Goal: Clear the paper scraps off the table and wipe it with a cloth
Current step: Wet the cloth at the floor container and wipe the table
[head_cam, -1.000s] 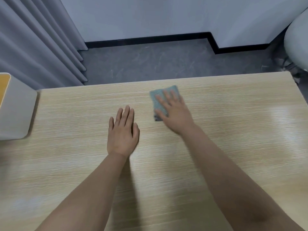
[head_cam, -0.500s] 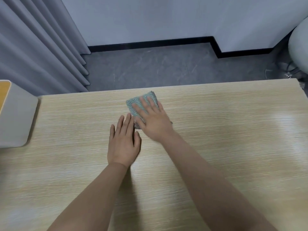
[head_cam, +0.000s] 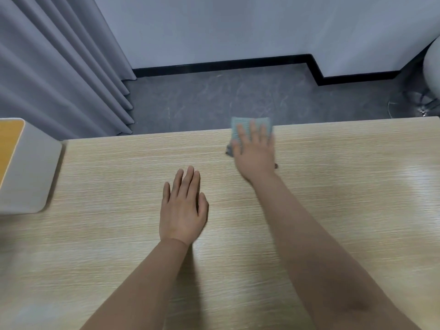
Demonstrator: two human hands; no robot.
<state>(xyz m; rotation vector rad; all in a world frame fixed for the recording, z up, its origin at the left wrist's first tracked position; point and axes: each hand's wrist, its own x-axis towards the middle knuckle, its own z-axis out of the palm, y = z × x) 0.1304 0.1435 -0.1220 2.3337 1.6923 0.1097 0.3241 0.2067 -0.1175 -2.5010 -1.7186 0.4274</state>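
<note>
Head view: light wood-grain table (head_cam: 333, 210) fills the lower frame; right hand (head_cam: 256, 152), upper centre-right, presses flat with straight fingers on a blue-green cloth (head_cam: 238, 126) at the table's far edge; the cloth slightly overhangs that edge; left hand (head_cam: 182, 210), centre, rests palm-down, fingers straight and together, holding nothing; grey bin (head_cam: 31, 177) with an orange inside at left edge; grey curtain (head_cam: 59, 67) upper left.
</note>
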